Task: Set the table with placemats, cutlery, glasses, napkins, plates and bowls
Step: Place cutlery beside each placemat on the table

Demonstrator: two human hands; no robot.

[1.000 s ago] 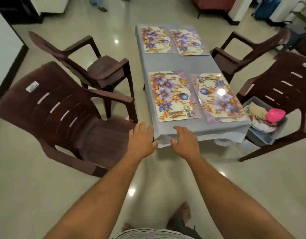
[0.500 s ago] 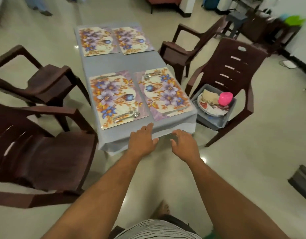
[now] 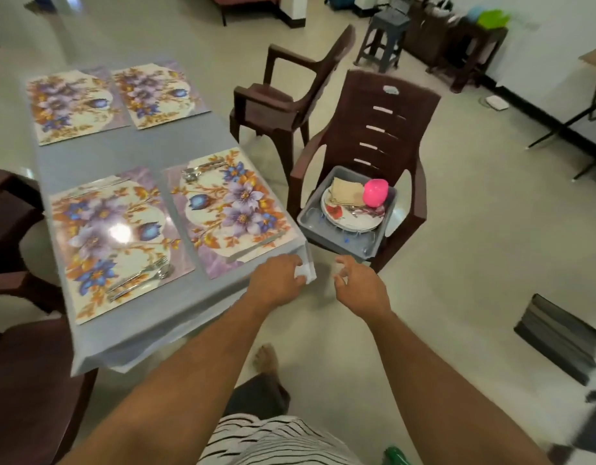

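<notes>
Several floral placemats lie on the grey-clothed table (image 3: 142,152). The near left placemat (image 3: 115,239) carries a fork and spoon (image 3: 145,275); the near right placemat (image 3: 233,209) has cutlery (image 3: 202,169) at its far edge. A grey bin (image 3: 310,223) on a brown chair (image 3: 384,135) holds plates (image 3: 350,219), beige napkins (image 3: 345,191) and a pink bowl (image 3: 375,193). My left hand (image 3: 276,280) hovers at the table's near right corner, fingers loosely bent. My right hand (image 3: 360,283) hangs beside it, fingers loosely curled, holding nothing.
A second brown chair (image 3: 283,95) stands behind the bin's chair. More brown chairs (image 3: 18,380) crowd the table's left side. A grey stool (image 3: 384,38) and dark furniture stand at the back right. A dark flat object (image 3: 558,337) lies on the floor at right.
The view has swung right and closer to the bin's chair. Both hands have moved from the table's front edge toward its right corner.
</notes>
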